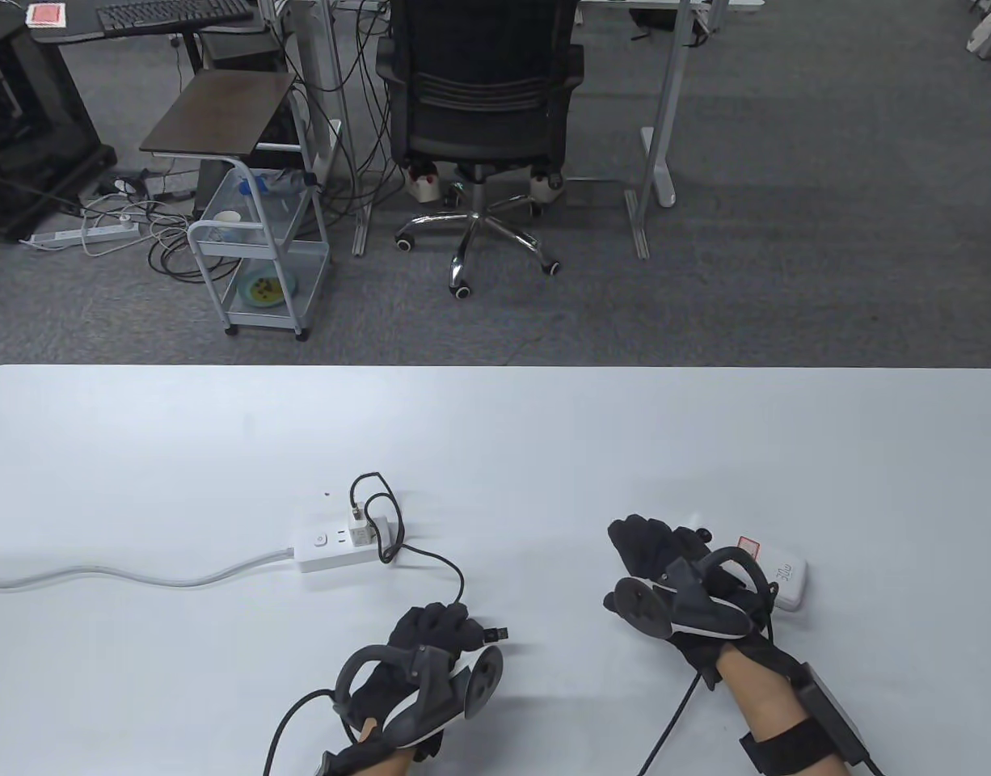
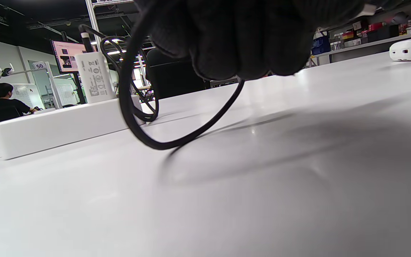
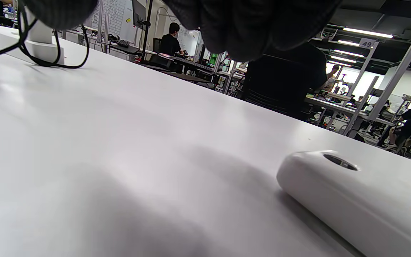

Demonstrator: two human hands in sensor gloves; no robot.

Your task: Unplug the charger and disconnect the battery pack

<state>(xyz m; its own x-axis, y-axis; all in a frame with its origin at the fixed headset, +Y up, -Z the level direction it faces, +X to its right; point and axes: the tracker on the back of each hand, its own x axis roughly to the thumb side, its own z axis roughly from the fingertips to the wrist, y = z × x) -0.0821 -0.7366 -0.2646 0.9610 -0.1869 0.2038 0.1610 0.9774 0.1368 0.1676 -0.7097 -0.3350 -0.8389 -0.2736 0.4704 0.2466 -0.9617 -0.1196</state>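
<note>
A white power strip (image 1: 346,548) is laid on the white worktop (image 1: 140,453), its grey lead trailing off toward the left edge. A white charger (image 1: 361,533) is seen plugged upright into the strip, and a black cable (image 1: 431,558) is looped from the charger's top, round beside the strip's right end, and across the worktop to the left hand (image 1: 431,638). In the left wrist view the charger (image 2: 95,76) is shown standing on the strip (image 2: 59,126), and the cable (image 2: 162,142) is seen rising into the curled gloved fingers (image 2: 234,39), so the left grip is closed on the cable; in the table view the free plug end (image 1: 497,635) is seen protruding from the right side of that hand, unconnected. The white battery pack (image 1: 786,578) is laid flat on the worktop at the right, well apart from the strip, with a small red label near its far corner. The right hand (image 1: 665,566) is placed just beside the pack's left side; whether its grip is together or apart cannot be told. In the right wrist view the pack (image 3: 351,196) is shown lying alone, its end port empty.
</note>
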